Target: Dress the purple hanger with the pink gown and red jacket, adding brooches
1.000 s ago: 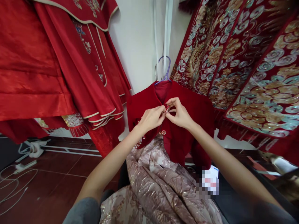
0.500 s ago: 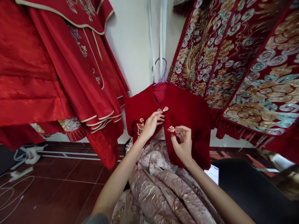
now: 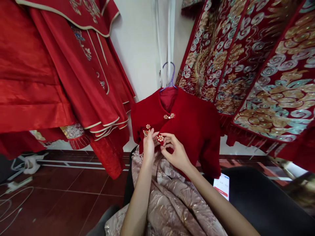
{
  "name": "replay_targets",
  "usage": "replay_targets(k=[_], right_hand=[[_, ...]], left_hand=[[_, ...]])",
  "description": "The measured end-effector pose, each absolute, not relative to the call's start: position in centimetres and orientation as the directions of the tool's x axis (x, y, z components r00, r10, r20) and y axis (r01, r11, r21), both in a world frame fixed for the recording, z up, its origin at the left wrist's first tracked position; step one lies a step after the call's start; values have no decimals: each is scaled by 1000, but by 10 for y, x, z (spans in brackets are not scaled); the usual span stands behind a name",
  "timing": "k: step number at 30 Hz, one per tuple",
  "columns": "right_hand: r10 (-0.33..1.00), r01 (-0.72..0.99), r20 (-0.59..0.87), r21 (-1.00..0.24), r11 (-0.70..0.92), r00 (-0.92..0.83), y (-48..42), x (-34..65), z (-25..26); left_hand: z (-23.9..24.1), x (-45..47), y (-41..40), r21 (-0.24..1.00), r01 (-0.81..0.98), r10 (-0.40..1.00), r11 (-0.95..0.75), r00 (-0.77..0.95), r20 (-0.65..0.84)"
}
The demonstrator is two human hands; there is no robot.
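A small dark red velvet jacket (image 3: 192, 131) hangs on a purple hanger (image 3: 169, 76) in front of me. Its top jewelled clasp (image 3: 169, 116) is joined. My left hand (image 3: 148, 146) and my right hand (image 3: 175, 153) meet at a second jewelled clasp (image 3: 160, 138) lower on the jacket's front. Both hands pinch the clasp and the fabric edges around it. A pinkish-gold brocade skirt (image 3: 169, 200) hangs below the jacket, over my forearms.
Red satin robes (image 3: 56, 75) hang at the left. Red panels with gold and teal embroidery (image 3: 256, 65) hang at the right. A black chair (image 3: 265, 203) with a white card (image 3: 222, 185) stands at lower right. White cables (image 3: 17, 186) lie on the red tiled floor.
Both hands have left the top clasp, which now stays joined, and moved down and left to the second clasp. My right hand brought its half across to the left hand.
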State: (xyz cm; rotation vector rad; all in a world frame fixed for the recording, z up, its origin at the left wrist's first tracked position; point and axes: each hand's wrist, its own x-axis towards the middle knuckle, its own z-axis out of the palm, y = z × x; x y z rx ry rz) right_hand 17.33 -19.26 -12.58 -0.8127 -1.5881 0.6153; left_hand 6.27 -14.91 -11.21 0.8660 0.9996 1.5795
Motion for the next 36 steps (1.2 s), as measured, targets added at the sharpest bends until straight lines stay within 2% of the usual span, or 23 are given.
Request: replay_targets(k=[4, 7, 9, 13, 15, 17, 22, 26, 36], right_hand=[[785, 115, 618, -777, 619, -51, -182, 161, -123], [806, 69, 592, -804, 591, 3, -172, 151, -123], [814, 34, 581, -814, 580, 12, -165, 146, -125], [818, -8, 572, -819, 574, 62, -153, 141, -131], [820, -11, 566, -823, 569, 87, -147, 141, -133], [820, 3, 564, -824, 566, 95, -141, 142, -135], [790, 132, 604, -796, 591, 106, -128, 147, -136], [763, 199, 637, -767, 611, 112, -125, 146, -132], [762, 205, 640, -762, 614, 97, -123, 144, -123]], left_hand=[[-115, 47, -153, 895, -368, 928, -253, -354, 117], [-118, 43, -148, 909, -300, 923, -289, -337, 183], [-121, 44, -145, 911, -216, 900, -352, -345, 266], [-128, 46, -139, 871, -9, 755, -491, -503, 421], [-131, 46, -136, 864, -17, 747, -504, -511, 426], [-135, 44, -132, 867, -95, 796, -489, -456, 399], [-139, 42, -125, 864, -195, 832, -464, -432, 349], [-137, 42, -126, 851, -154, 804, -503, -446, 394], [-134, 38, -130, 852, -26, 791, -522, -388, 473]])
